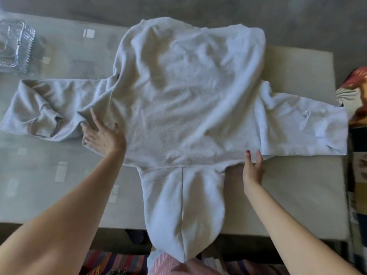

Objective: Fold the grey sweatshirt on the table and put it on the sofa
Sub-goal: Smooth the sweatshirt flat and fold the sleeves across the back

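The grey sweatshirt (184, 96) lies spread flat, back side up, on the table (297, 195). Its hood hangs over the near table edge toward me. One sleeve stretches left and is bunched up; the other stretches right to the table's edge. My left hand (103, 135) rests flat with fingers spread on the cloth at the left shoulder, beside the bunched sleeve. My right hand (253, 167) touches the shoulder edge at the right, fingers apart, with the fingertips on the cloth's rim. Neither hand has closed around the cloth.
A clear plastic container (14, 46) stands at the far left corner of the table. A colourful patterned cushion or fabric (355, 100) lies beyond the table's right edge. A striped rug (111, 262) shows below the near edge. Grey floor lies beyond the far edge.
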